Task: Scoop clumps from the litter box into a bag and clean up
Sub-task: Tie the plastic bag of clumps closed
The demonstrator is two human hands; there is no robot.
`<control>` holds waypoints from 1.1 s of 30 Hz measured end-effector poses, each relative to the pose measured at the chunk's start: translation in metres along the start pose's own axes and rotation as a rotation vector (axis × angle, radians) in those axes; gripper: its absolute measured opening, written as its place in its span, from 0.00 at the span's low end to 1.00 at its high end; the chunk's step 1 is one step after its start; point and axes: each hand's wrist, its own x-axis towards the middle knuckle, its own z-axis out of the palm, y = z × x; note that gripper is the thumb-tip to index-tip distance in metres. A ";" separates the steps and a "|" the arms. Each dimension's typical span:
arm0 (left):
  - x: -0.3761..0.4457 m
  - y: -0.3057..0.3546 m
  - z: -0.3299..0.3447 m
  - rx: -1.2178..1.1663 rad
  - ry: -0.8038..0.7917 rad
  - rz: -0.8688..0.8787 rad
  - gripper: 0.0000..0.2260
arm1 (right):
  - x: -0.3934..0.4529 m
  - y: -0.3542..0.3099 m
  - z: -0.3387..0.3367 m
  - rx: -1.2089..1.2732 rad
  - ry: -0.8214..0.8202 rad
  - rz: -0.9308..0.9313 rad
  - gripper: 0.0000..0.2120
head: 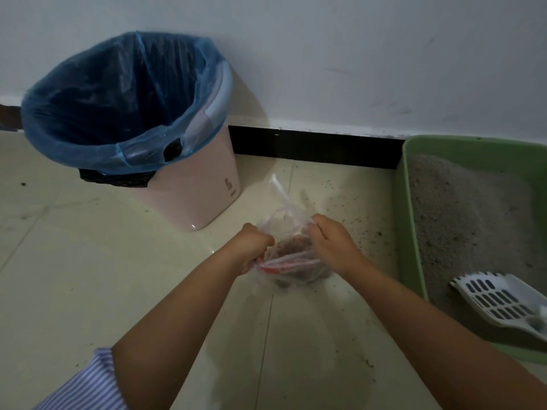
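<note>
- A pink waste bin (pixel 189 187), lined with a blue bag (pixel 88 113) folded over its rim, stands against the white wall (pixel 355 54) at far left, on a pale tiled floor (pixel 74 261).
- A striped sleeve (pixel 85 383) shows at the lower left corner, where the person's left forearm enters the view.
- The left hand (pixel 251 247) is clenched around one edge of a clear plastic bag (pixel 296 261), its fingers curled tight on the gathered film.
- The bag sits low over the floor between the two hands, just right of the bin; dark clumps (pixel 293 244) show through the plastic, and a red-striped fold runs across its front — one loose handle strip stands up toward the wall.
- The right hand (pixel 331 241) pinches the bag's opposite edge, fingertips closed on the plastic.
- Dark specks of scattered litter (pixel 364 229) dot the tiles between the bag and the box.
- A green litter box (pixel 411 232) sits at far right against the black baseboard (pixel 313 146), holding grey litter (pixel 461 220) heaped toward the back.
- A white slotted scoop (pixel 500 300) lies inside the box at its near end, on the litter, apart from both hands.
</note>
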 end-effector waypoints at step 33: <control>-0.032 0.004 0.003 -0.081 -0.317 0.360 0.35 | -0.003 0.013 -0.020 -0.169 -0.355 -0.096 0.14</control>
